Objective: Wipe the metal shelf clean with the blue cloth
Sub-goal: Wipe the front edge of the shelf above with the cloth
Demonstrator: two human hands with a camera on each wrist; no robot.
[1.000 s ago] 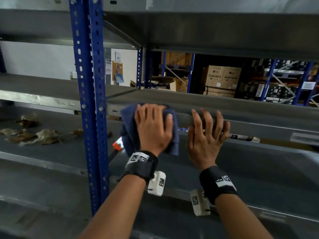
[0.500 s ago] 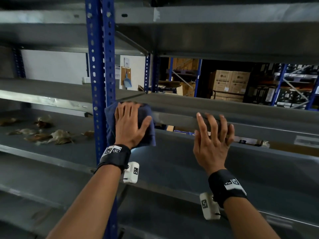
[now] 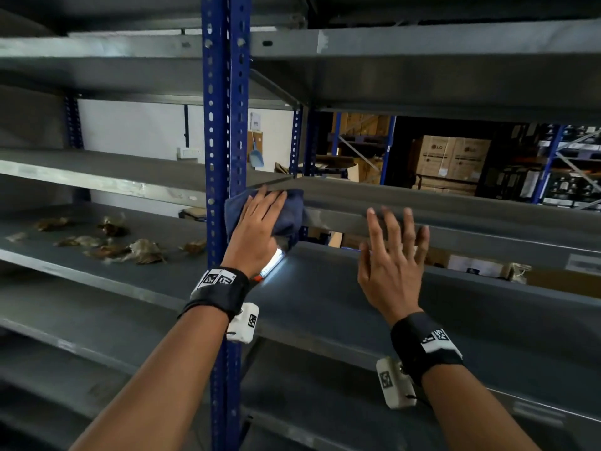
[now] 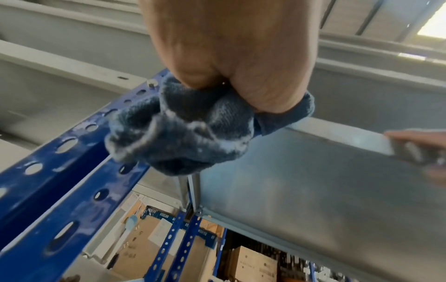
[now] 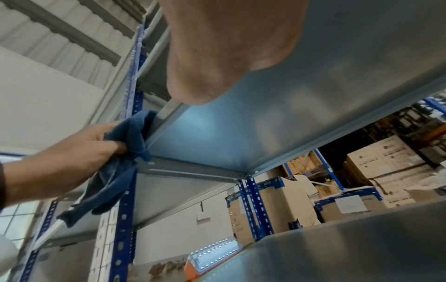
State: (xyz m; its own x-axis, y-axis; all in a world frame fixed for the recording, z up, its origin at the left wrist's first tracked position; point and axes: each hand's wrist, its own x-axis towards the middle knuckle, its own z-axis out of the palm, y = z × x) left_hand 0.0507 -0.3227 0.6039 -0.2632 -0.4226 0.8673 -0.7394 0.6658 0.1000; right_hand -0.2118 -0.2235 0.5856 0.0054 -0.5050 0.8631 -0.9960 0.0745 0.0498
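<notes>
The blue cloth (image 3: 294, 206) is bunched under my left hand (image 3: 260, 219), which grips it and presses it on the front lip of the grey metal shelf (image 3: 471, 219), right beside the blue upright post (image 3: 224, 125). In the left wrist view the cloth (image 4: 183, 133) shows pale dust on its folds. In the right wrist view a loose end of the cloth (image 5: 115, 181) hangs below the lip. My right hand (image 3: 393, 242) is open with spread fingers, its fingertips touching the same lip further right, and it holds nothing.
A lit LED lamp (image 3: 273, 262) lies on the lower shelf just under my left hand. Dry, crumpled debris (image 3: 130, 249) is scattered on the lower shelf left of the post. Cardboard boxes (image 3: 452, 161) stand on racks behind.
My left hand has slid the cloth leftwards along the shelf's lip until it sits against the blue post. My right hand has stayed on the lip, further from the left.
</notes>
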